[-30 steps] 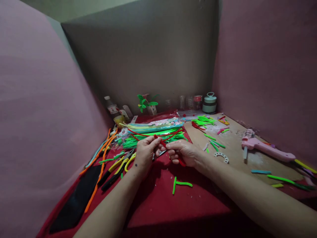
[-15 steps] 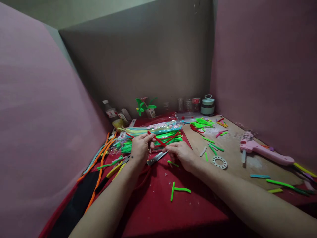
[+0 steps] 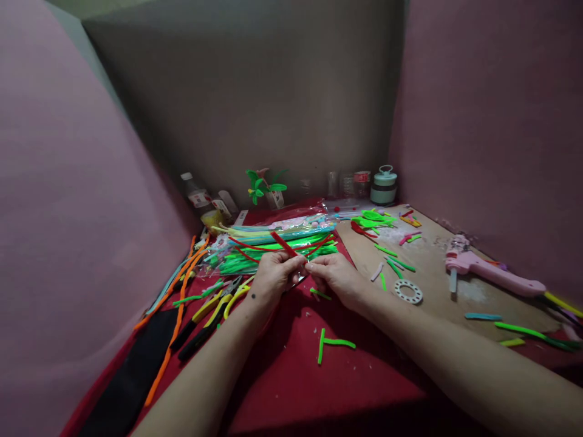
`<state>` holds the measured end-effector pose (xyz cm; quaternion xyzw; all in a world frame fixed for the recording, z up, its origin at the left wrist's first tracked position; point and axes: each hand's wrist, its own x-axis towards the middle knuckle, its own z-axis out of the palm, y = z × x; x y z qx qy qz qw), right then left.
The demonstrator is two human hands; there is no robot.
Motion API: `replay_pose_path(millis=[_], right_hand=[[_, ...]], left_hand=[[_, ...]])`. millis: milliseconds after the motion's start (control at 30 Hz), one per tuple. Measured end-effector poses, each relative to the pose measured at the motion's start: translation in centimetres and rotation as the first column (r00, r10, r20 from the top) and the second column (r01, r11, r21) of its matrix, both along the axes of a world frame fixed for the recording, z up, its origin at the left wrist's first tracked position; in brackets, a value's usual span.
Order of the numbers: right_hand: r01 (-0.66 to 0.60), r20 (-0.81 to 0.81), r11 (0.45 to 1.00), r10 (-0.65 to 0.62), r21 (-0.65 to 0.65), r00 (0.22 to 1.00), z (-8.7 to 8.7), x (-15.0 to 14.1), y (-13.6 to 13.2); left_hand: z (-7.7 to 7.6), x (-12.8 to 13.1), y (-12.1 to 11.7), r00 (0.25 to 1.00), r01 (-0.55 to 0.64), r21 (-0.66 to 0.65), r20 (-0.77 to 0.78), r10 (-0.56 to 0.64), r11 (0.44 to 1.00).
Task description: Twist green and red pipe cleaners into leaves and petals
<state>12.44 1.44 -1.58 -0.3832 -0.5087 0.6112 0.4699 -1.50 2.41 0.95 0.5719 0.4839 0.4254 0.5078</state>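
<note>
A red pipe cleaner (image 3: 282, 243) slants up and away from my pinched fingertips. My left hand (image 3: 273, 279) grips it between thumb and forefinger near its lower end. Right beside it, my right hand (image 3: 334, 278) is closed with thumb and finger pressed on that same end, which the fingertips mostly hide. Behind both hands lie a clear bag of green pipe cleaners (image 3: 237, 264) and some loose red ones. Pliers (image 3: 214, 309) with yellow and black handles rest left of my left forearm. On the red cloth in front is a T-shaped pair of green pieces (image 3: 334, 343).
A pink glue gun (image 3: 496, 276) lies on the brown board (image 3: 437, 309) at right, near a white ring with holes (image 3: 409, 291) and cut pieces. Bottles, a green pipe-cleaner plant (image 3: 262, 185) and a mint jar (image 3: 384, 185) line the back. Orange pipe cleaners (image 3: 175, 328) lie left.
My hands have come together at the lower end of the red pipe cleaner; before, they held it stretched between them. The left hand moved right, and the view shifted slightly.
</note>
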Motion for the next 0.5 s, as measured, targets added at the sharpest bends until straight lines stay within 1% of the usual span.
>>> replay_pose_path(millis=[133, 233, 267, 333, 433, 500], right_hand=[[-0.046, -0.018, 0.996, 0.045, -0.071, 0.999, 0.4, 0.0, -0.3], [-0.029, -0.007, 0.997, 0.029, -0.076, 1.0, 0.6, 0.1, -0.4], [-0.022, -0.01, 0.997, 0.022, -0.072, 1.0, 0.7, 0.2, -0.4], [-0.013, -0.024, 0.998, 0.012, -0.054, 1.0, 0.8, 0.4, -0.4], [-0.015, -0.007, 1.0, 0.015, -0.013, 1.0, 0.8, 0.6, -0.2], [-0.017, 0.028, 1.0, 0.017, 0.014, 0.999, 0.7, 0.7, -0.1]], left_hand=[[0.2, -0.4, 0.2, 0.992, -0.122, 0.025, 0.033, 0.122, 0.992], [0.4, -0.6, 0.3, 0.984, -0.171, 0.054, 0.053, 0.168, 0.984], [0.5, -0.6, 0.3, 0.985, -0.162, 0.061, 0.065, 0.158, 0.985], [0.4, -0.5, 0.2, 0.992, -0.096, 0.053, 0.091, 0.091, 0.994], [-0.2, -0.1, 0.0, 0.991, 0.021, -0.009, 0.136, -0.02, 1.0], [-0.5, 0.2, -0.1, 0.981, 0.054, -0.035, 0.191, -0.046, 0.998]])
